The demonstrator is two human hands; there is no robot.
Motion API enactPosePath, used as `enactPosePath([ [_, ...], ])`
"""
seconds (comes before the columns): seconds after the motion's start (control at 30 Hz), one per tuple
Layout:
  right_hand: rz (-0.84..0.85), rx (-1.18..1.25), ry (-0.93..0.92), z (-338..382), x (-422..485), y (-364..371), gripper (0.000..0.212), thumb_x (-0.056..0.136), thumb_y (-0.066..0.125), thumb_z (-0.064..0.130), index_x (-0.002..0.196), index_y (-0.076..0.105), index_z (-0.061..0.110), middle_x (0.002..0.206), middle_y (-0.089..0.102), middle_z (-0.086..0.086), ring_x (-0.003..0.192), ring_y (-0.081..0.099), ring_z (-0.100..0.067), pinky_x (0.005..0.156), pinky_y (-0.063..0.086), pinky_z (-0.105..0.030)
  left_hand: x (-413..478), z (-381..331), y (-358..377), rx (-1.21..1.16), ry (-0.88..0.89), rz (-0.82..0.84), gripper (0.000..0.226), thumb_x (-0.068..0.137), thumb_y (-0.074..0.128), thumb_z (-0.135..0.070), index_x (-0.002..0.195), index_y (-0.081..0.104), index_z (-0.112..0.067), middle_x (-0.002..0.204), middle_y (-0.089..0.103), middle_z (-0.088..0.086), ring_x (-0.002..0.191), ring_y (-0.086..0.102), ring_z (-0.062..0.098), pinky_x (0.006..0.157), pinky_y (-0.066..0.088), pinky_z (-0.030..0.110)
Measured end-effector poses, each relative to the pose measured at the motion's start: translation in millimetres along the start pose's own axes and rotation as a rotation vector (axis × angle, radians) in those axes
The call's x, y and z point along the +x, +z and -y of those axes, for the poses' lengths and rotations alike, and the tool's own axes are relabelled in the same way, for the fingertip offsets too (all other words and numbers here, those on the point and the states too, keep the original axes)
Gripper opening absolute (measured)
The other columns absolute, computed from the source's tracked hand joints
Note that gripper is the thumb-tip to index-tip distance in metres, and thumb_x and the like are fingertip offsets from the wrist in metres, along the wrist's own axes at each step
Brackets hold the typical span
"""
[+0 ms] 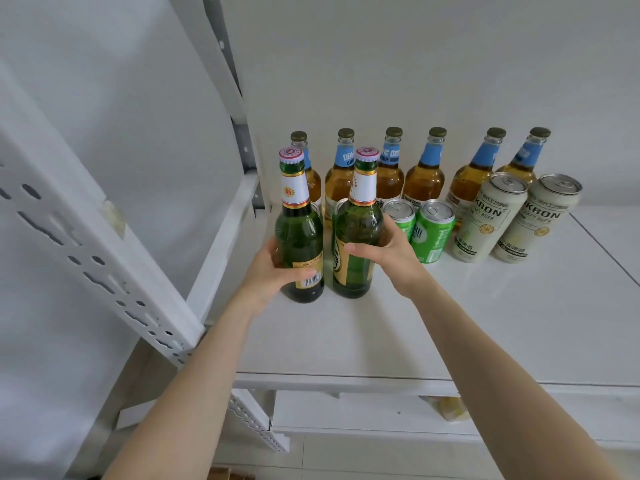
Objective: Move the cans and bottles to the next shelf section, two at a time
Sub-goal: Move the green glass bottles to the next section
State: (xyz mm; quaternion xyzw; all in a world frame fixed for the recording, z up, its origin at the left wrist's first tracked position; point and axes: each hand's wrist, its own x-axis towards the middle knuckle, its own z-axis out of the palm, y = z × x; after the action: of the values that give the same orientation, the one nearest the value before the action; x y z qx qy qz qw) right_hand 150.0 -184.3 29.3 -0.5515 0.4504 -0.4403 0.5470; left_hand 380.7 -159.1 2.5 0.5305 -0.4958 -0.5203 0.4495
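I saw two tall green glass bottles standing side by side on the flat white shelf (450,323), near its left end and in front of all the other drinks. My left hand (273,271) was wrapped around the left green bottle (299,233), low down by its gold label with the black stripes of a barcode. My right hand (384,254) was wrapped around the right green bottle (356,233) at its round belly. Both bottles were smooth and shiny, with long thin necks, white and gold neck labels, and crimped metal caps on top. Behind them stood a row of six amber bottles (424,174) of clear glass with blue paper on their necks and dull gold caps. I counted two short green cans (433,230) just beside my right hand, with silver tops and pull tabs; something more hid behind the green bottles, and I could not tell what it was. To the right stood two tall cream cans (485,220), also round and smooth, with dark letters on them. At the left a white metal post (104,244) with rows of punched holes ran slanting down past the shelf
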Motion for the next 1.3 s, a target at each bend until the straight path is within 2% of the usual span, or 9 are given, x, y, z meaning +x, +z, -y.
enactPosePath([
  [0.2,-0.010,0.015,0.000,2.8,-8.4,1.8,0.059,0.073,0.083,0.004,0.124,0.056,0.016,0.113,0.072,0.003,0.108,0.069,-0.013,0.088,0.058,-0.031,-14.7,-1.0,7.1,-0.049,0.008,-0.035,0.091,0.040,0.095,-0.022,0.122,0.056,-0.028,0.119,0.070,0.000,0.109,0.067,0.020,0.086,0.058,0.038],
  [0.4,-0.105,0.121,0.126,7.9,-28.3,1.3,0.032,0.081,0.078,0.017,0.107,0.062,0.025,0.096,0.073,0.006,0.082,0.073,-0.008,0.060,0.056,-0.023,-38.6,-3.4,20.5,-0.131,-0.059,-0.045,0.083,0.049,0.090,-0.030,0.125,0.056,-0.027,0.115,0.071,-0.002,0.109,0.066,0.018,0.089,0.056,0.040],
  [0.57,-0.152,0.182,0.273,1.7,-54.9,-5.3,0.034,0.083,0.075,0.032,0.114,0.063,0.022,0.107,0.074,-0.005,0.098,0.071,-0.024,0.087,0.057,-0.047,-67.8,-7.0,33.9,-0.218,-0.131,-0.067,0.047,0.069,0.083,-0.019,0.112,0.063,-0.025,0.105,0.074,0.003,0.101,0.070,0.023,0.077,0.054,0.032],
  [0.67,-0.143,0.185,0.301,1.2,-72.4,-10.6,0.033,0.084,0.073,0.036,0.113,0.065,0.021,0.102,0.075,-0.005,0.094,0.072,-0.024,0.090,0.057,-0.050,-86.9,-9.8,39.7,-0.257,-0.193,-0.091,0.029,0.083,0.072,-0.014,0.109,0.063,-0.023,0.106,0.072,0.007,0.099,0.069,0.026,0.075,0.054,0.035],
  [0.8,-0.112,0.178,0.322,3.3,-97.3,-16.8,0.049,0.078,0.075,0.047,0.116,0.065,0.017,0.102,0.074,-0.009,0.090,0.071,-0.026,0.081,0.059,-0.045,-112.7,-11.7,43.2,-0.283,-0.235,-0.083,0.033,0.080,0.072,-0.023,0.112,0.063,-0.021,0.102,0.071,0.010,0.098,0.069,0.029,0.078,0.055,0.041],
  [0.93,-0.111,0.185,0.355,6.9,-124.5,-22.4,0.073,0.060,0.076,0.058,0.116,0.065,0.014,0.107,0.073,-0.016,0.094,0.070,-0.032,0.091,0.057,-0.052,-138.7,-16.7,48.7,-0.280,-0.217,-0.072,0.052,0.064,0.075,-0.032,0.113,0.063,-0.019,0.101,0.071,0.010,0.097,0.068,0.030,0.082,0.055,0.045],
  [1.07,-0.117,0.192,0.338,14.4,-153.8,-26.6,0.075,0.059,0.076,0.060,0.117,0.065,0.013,0.105,0.074,-0.014,0.095,0.071,-0.032,0.090,0.057,-0.050,-167.1,-22.2,53.7,-0.263,-0.198,-0.067,0.049,0.065,0.081,-0.031,0.110,0.064,-0.021,0.096,0.073,0.008,0.091,0.070,0.028,0.083,0.056,0.047],
  [1.2,-0.134,0.177,0.310,27.6,-185.3,-28.3,0.083,0.053,0.077,0.064,0.118,0.065,0.014,0.106,0.075,-0.013,0.101,0.071,-0.033,0.092,0.056,-0.052,-197.4,-32.0,61.0,-0.226,-0.168,-0.063,0.024,0.083,0.069,-0.025,0.106,0.062,-0.022,0.094,0.072,0.006,0.089,0.070,0.026,0.078,0.056,0.042],
  [1.3,-0.150,0.188,0.296,35.0,-210.5,-29.4,0.083,0.053,0.078,0.064,0.118,0.065,0.014,0.109,0.074,-0.014,0.102,0.071,-0.034,0.092,0.056,-0.053,-220.4,-37.5,67.9,-0.214,-0.155,-0.063,0.029,0.082,0.072,-0.030,0.108,0.063,-0.023,0.098,0.071,0.008,0.096,0.068,0.029,0.084,0.055,0.044],
])
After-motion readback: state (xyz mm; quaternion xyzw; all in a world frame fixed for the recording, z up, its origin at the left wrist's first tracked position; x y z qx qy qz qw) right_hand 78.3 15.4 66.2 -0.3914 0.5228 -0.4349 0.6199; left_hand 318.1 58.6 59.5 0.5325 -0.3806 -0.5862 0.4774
